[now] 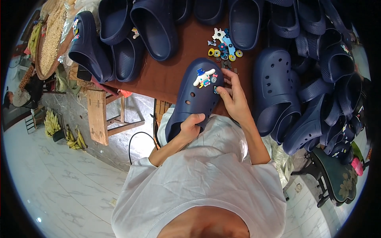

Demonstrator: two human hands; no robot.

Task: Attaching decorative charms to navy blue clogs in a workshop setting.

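Observation:
My left hand point(191, 126) grips a navy blue clog point(194, 95) near its heel opening, with the thumb laid over the side. The clog's toe points away from me, over the near edge of the table. On its upper sit a white long-eared character charm with a blue hat point(204, 77) and a small swirl charm point(214, 79). Beside the clog's right edge is my right hand point(235, 97), its thumb against a small dark blue shoe charm point(216, 90). The right index finger rests near the toe. Several round holes in the clog show bare.
Loose charms point(225, 45) lie in a pile on the brown-covered table point(158, 75). Navy clogs point(274, 87) crowd the right side, and more clogs point(154, 29) line the back and left. A wooden stool point(98, 115) stands at left, a dark chair point(335, 178) at lower right.

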